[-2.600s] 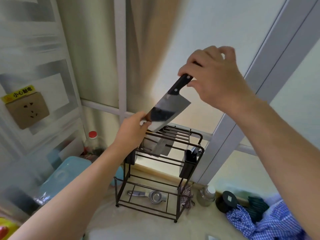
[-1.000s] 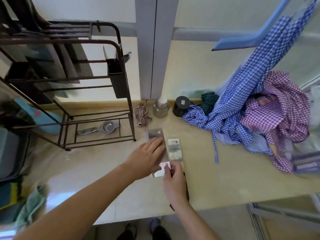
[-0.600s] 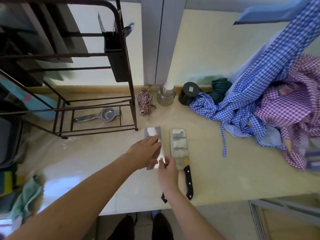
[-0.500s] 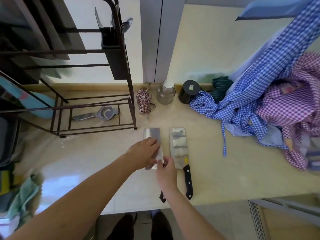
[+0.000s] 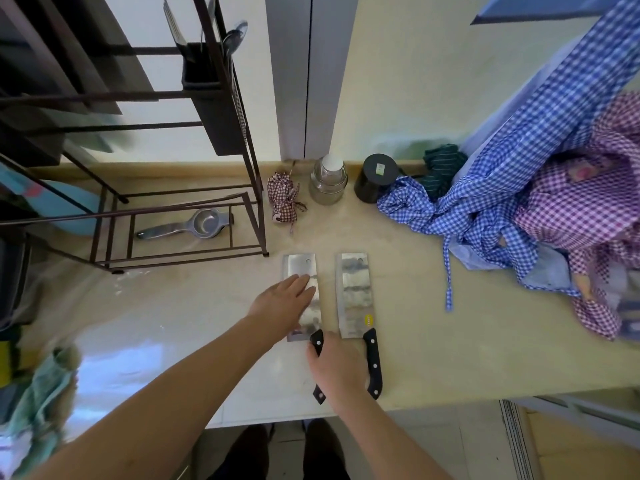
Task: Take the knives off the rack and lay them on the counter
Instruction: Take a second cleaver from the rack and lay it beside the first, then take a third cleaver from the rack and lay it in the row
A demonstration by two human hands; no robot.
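Two cleavers lie flat, side by side, on the beige counter [image 5: 433,341], blades pointing away from me. The left cleaver [image 5: 300,268] has my left hand [image 5: 282,306] resting flat on its blade, fingers together. My right hand [image 5: 337,365] is wrapped over its black handle near the counter's front edge. The right cleaver [image 5: 356,296], with a black riveted handle and a yellow sticker, lies untouched just right of my right hand. The dark wire knife rack [image 5: 221,140] stands at the left; dark blades in its upper tier look blurred.
A metal squeezer [image 5: 187,227] lies on the rack's bottom tier. Against the wall stand a small checked pouch [image 5: 284,199], a glass jar [image 5: 327,181] and a black canister [image 5: 375,178]. Blue and purple checked cloths [image 5: 519,188] heap at the right.
The cleaver lifted from the rack now lies on the counter beside the other one. Over the last second both hands stayed on it, the right sliding along its handle.
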